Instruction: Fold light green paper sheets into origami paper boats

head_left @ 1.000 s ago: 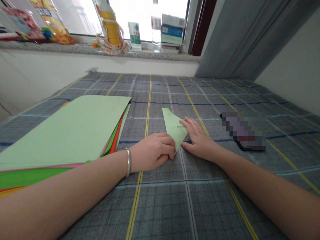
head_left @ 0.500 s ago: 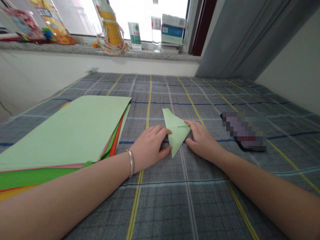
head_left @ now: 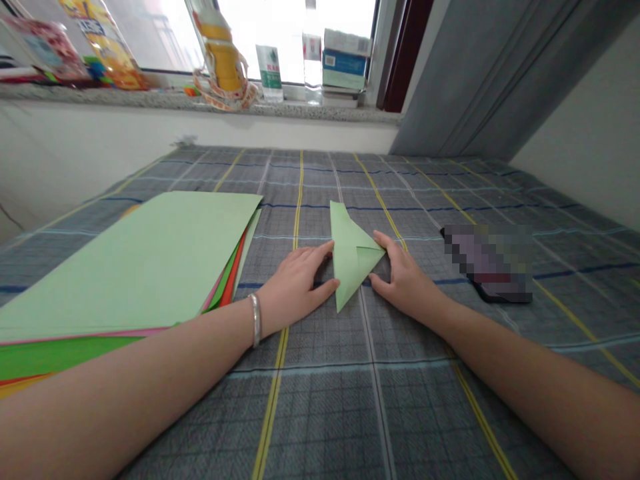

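A folded piece of light green paper (head_left: 347, 250) lies on the plaid cloth between my hands. It has a narrow strip at the far end, a point toward me and another point to the right, with a crease running to that right point. At its left edge, my left hand (head_left: 295, 280) touches it with the fingertips and the thumb, which are spread apart. My right hand (head_left: 403, 270) is by the right point, its fingers near the tip and its thumb lower along the slanted edge. Neither hand is closed round the paper.
To the left lies a stack of coloured paper sheets (head_left: 150, 260), light green on top. A phone (head_left: 493, 267), blurred out, rests at the right. On the windowsill (head_left: 300, 110) stand a yellow bottle (head_left: 225, 60), a white-and-green tube (head_left: 271, 72) and boxes (head_left: 345, 61).
The folded paper has turned slightly, its far end shifting away and to the right. My left fingertips have slid from on top of it to its left edge.
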Demonstrator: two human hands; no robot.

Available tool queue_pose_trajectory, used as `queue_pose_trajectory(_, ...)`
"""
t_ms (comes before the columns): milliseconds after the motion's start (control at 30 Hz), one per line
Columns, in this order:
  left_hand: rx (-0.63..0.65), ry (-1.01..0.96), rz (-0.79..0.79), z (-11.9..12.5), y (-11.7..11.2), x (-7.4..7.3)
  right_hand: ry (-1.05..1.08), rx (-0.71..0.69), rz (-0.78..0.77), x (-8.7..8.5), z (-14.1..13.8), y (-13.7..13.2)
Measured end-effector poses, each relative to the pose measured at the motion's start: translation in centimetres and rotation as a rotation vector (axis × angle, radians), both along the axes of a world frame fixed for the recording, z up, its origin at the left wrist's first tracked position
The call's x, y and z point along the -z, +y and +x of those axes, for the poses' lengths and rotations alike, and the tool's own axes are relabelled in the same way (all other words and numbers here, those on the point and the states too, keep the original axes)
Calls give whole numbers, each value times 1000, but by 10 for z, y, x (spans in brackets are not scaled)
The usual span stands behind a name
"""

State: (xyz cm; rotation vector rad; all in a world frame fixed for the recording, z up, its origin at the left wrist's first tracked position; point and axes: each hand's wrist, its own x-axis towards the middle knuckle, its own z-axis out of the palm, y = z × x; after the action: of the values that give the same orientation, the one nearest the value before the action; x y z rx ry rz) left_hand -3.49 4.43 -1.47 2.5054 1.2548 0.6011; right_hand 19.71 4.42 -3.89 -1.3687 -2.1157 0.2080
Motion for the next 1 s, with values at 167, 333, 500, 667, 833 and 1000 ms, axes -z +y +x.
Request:
queue_pose_trajectory(167,97,-178,-13,-1,-2,-1,243,-119,-44,0,1,3)
queue_pose_trajectory(333,274,-183,52,-1,-6,-4,473,-238,-111,-1,-1,3)
queue_pose_trajectory(500,376,-141,71,1,-9,-7,598,-304,-200,-1,-1,2)
queue_pose_trajectory(667,408,-66,76,2,-10,-8,645,-291,-219,-1,-2,3)
queue_pose_trajectory(833,428,-44,79,2,-10,-9,650,-274,-244,-4,-4,2)
queue_pose_trajectory(1000,407,-43,66,1,-12,-9,616,-275,-230,-7,-3,0)
